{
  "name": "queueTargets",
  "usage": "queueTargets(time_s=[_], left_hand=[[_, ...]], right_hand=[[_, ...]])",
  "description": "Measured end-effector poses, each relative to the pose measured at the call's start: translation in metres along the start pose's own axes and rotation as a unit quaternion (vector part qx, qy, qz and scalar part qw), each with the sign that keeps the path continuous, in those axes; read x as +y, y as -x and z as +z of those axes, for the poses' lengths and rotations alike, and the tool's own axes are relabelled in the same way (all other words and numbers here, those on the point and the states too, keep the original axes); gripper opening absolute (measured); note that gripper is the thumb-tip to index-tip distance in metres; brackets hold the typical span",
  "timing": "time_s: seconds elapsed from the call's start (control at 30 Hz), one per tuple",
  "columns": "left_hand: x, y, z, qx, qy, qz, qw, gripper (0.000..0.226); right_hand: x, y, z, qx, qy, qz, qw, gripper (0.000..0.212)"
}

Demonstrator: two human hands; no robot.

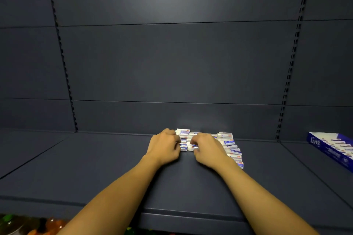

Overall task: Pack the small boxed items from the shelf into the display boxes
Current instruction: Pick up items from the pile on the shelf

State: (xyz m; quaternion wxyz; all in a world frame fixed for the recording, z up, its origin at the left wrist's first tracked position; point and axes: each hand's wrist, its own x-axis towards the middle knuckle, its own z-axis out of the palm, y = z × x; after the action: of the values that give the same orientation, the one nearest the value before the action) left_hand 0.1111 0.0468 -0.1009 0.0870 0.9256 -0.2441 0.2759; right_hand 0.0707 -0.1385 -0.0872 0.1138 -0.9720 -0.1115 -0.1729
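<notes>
Several small white-and-blue boxed items (228, 144) lie in rows near the back of the dark shelf (114, 168). My left hand (163, 147) grips the left end of the rows, fingers curled over the boxes. My right hand (207, 149) lies over the middle of the rows, its fingers curled onto boxes there; it hides part of them. A blue display box (332, 149) with a white script logo sits at the far right of the shelf, with several of the same small boxes lined up inside it.
The shelf's dark back panel (172, 63) rises right behind the boxes, with slotted uprights (286, 82) at both sides. Below the shelf's front edge, bottles with orange and green parts (28, 225) show at the lower left.
</notes>
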Motion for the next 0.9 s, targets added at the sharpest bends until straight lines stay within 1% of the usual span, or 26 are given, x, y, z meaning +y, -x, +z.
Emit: queueTargets(time_s=[0.1, 0.2, 0.27, 0.37, 0.47, 0.53, 0.73, 0.8, 0.9], left_hand=[[-0.001, 0.004, 0.014, 0.013, 0.011, 0.016, 1.0, 0.028], [-0.005, 0.002, 0.018, 0.013, 0.055, 0.019, 0.998, 0.027], [-0.008, 0.001, 0.019, 0.003, 0.081, 0.012, 0.997, 0.026], [-0.012, 0.0, 0.02, -0.01, 0.104, 0.0, 0.995, 0.022], [-0.014, -0.001, 0.021, -0.016, 0.111, 0.004, 0.994, 0.018], [-0.014, -0.001, 0.02, -0.018, 0.11, 0.007, 0.994, 0.018], [-0.014, -0.001, 0.016, -0.024, 0.122, -0.007, 0.992, 0.017], [-0.012, 0.0, 0.014, -0.028, 0.133, -0.01, 0.991, 0.017], [-0.011, 0.001, 0.012, -0.035, 0.151, -0.012, 0.988, 0.015]], right_hand=[[-0.004, -0.001, 0.012, 0.017, 0.036, -0.007, 0.999, 0.029], [-0.007, -0.005, 0.019, 0.026, 0.096, -0.015, 0.995, 0.025], [-0.01, -0.006, 0.02, 0.02, 0.129, -0.018, 0.991, 0.023], [-0.011, -0.008, 0.023, 0.007, 0.142, -0.013, 0.99, 0.024], [-0.009, -0.01, 0.024, 0.015, 0.131, -0.009, 0.991, 0.03], [-0.009, -0.01, 0.025, 0.023, 0.123, -0.004, 0.992, 0.031], [-0.011, -0.007, 0.024, 0.036, 0.095, 0.004, 0.995, 0.02], [-0.01, -0.007, 0.023, 0.038, 0.065, -0.005, 0.997, 0.016], [-0.003, -0.007, 0.022, 0.034, -0.011, -0.015, 0.999, 0.013]])
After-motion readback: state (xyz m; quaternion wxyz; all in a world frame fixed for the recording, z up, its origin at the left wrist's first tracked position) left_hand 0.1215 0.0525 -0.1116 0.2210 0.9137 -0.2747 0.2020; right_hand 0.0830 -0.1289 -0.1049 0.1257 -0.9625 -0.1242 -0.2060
